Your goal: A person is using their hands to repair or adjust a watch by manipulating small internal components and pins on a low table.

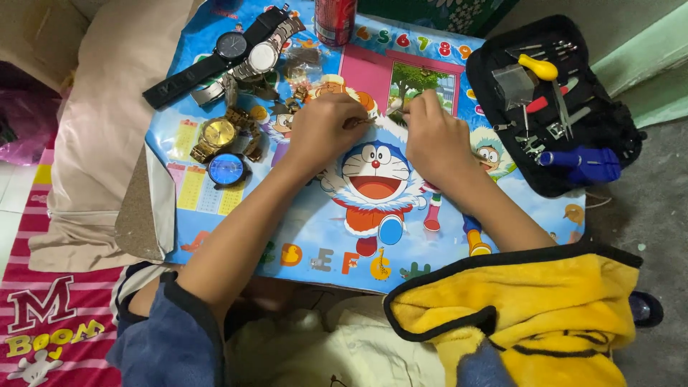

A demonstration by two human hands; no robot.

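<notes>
Both hands meet over the middle of the table [315,247], a low board covered in a bright cartoon print. Left hand [324,129]: fingers curled and pinched on a small brownish part [356,122] (too small to identify; possibly a watch-band piece). Right hand [432,136]: closed around a thin pale tool [395,107], its tip pointing toward the part. The part sits between the two hands, just above the printed surface.

Judgement on technique: with a piece this small, the left pinch should stay firm and low, near the table, so anything dropped lands on the print and not in the lap. Tool pressure should be light and in line with the part.

Pose: both forearms reach forward from the lap and converge, wrists bent slightly down, knuckles up. Yellow cloth with black trim [530,315] lies under the right forearm.

Surroundings: gold watch [216,133] and blue-faced watch [226,169] to the left of the left hand; black-strap watch [231,46] and steel watch [264,56] further up. Black tool pouch [616,122] lies open to the right, well apart from the hands, with a yellow-handled tool [539,67] and a blue tool [584,159] inside. Red can [335,18] at the top edge.
</notes>
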